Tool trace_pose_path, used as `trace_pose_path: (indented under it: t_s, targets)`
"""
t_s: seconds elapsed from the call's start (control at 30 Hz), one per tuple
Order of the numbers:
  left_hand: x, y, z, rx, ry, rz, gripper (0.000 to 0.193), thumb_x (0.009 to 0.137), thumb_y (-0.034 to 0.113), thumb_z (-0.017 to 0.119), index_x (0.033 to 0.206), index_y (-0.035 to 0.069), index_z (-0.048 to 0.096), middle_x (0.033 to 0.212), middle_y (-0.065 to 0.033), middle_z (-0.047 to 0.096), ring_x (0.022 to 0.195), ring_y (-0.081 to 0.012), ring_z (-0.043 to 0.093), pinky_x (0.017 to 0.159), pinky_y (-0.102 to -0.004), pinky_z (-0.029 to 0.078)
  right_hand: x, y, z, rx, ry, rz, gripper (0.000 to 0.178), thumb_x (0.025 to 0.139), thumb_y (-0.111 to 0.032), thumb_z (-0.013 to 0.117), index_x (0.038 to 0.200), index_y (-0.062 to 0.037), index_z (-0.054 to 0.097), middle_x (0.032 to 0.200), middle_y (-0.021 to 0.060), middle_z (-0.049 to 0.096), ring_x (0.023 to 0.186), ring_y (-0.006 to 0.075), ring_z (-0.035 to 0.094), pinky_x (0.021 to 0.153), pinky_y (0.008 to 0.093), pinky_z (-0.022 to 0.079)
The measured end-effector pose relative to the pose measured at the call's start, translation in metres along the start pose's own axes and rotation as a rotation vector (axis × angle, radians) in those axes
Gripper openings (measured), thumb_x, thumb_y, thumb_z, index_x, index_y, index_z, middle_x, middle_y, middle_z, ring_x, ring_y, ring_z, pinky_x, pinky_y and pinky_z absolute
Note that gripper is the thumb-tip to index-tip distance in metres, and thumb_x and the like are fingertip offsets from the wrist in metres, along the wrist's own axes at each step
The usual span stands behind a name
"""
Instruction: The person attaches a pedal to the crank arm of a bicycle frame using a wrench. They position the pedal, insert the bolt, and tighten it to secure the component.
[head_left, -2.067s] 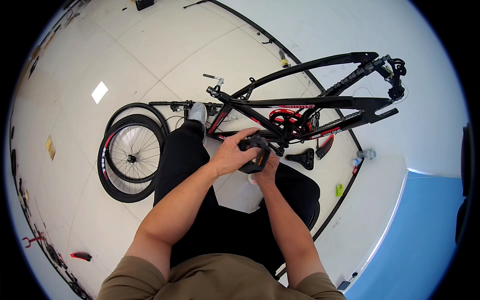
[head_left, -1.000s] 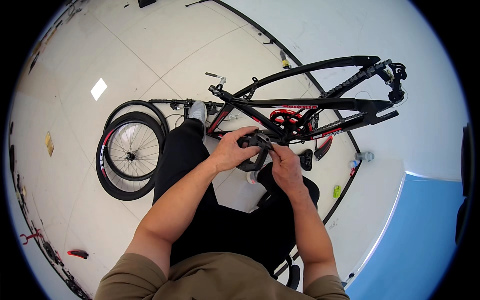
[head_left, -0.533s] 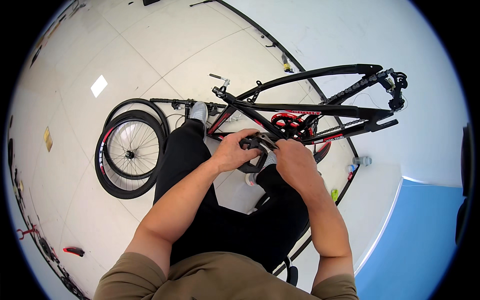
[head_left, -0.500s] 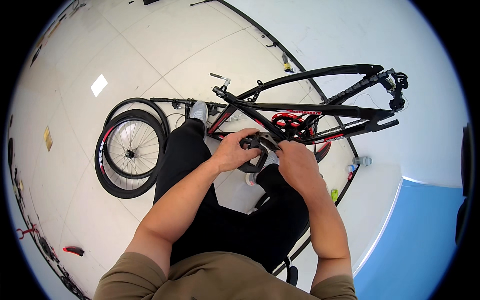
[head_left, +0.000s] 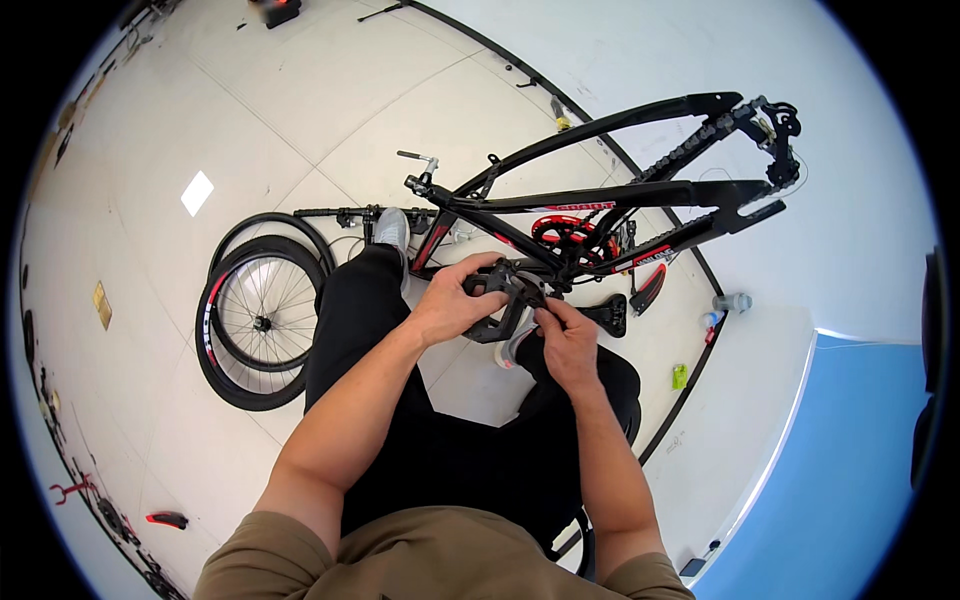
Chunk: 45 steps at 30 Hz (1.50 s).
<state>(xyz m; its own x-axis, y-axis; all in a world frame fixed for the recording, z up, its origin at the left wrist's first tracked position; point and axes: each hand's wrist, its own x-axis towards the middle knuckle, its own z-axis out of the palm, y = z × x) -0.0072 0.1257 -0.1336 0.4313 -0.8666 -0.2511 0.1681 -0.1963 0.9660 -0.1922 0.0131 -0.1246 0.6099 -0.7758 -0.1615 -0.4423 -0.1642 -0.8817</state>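
Pedal (head_left: 512, 312), one; hands (head_left: 448, 304), two

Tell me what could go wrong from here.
The left hand grips the pedal with the right hand close against it; a slip might pinch or scrape fingers. The frame is just beyond, so a slipping hand could strike it. The wheels lie beside the left leg; shifting it might knock them.
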Motion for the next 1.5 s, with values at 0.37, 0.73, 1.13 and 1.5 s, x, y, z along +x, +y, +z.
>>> trace_pose_path:
  t_s: [0.37,0.73,1.13,1.5]
  targets:
    - [-0.001,-0.009,-0.001,-0.048,-0.011,-0.021,0.055,0.085,0.003,0.071,0.138,0.003,0.055,0.105,-0.0020,0.063,0.088,-0.0071,0.057,0.080,-0.0229,0.049,0.008,0.029,0.048,0.179,0.076,0.022,0.018,0.095,-0.002,0.062,0.110,0.0031,0.069,0.095,0.0055,0.072,0.084,0.0108,0.063,0.077,0.0254,0.050]
    - [0.001,-0.012,0.005,-0.116,-0.007,0.048,0.057,0.083,0.011,0.076,0.136,0.005,0.057,0.096,-0.0016,0.063,0.080,-0.0067,0.055,0.074,-0.0223,0.048,0.018,0.040,0.066,0.313,-0.006,0.040,0.018,0.094,-0.001,0.057,0.108,0.0017,0.069,0.089,0.0085,0.071,0.082,0.0130,0.063,0.076,0.0294,0.050]
    - [-0.001,-0.005,0.003,-0.096,-0.019,0.037,0.057,0.083,0.009,0.077,0.136,0.005,0.058,0.091,0.0008,0.060,0.078,-0.0050,0.053,0.071,-0.0209,0.047,0.013,0.029,0.058,0.105,0.105,-0.110,0.019,0.094,0.001,0.057,0.110,-0.0005,0.068,0.093,0.0181,0.071,0.086,0.0273,0.071,0.075,0.0345,0.052]
    - [-0.001,-0.006,0.000,-0.080,-0.049,-0.019,0.058,0.085,0.004,0.072,0.140,0.004,0.054,0.109,-0.0022,0.063,0.093,-0.0080,0.057,0.085,-0.0242,0.049,0.018,0.028,0.053,-0.053,0.050,-0.242,0.019,0.091,0.006,0.056,0.108,0.0005,0.065,0.095,0.0206,0.068,0.089,0.0367,0.069,0.074,0.0384,0.054]
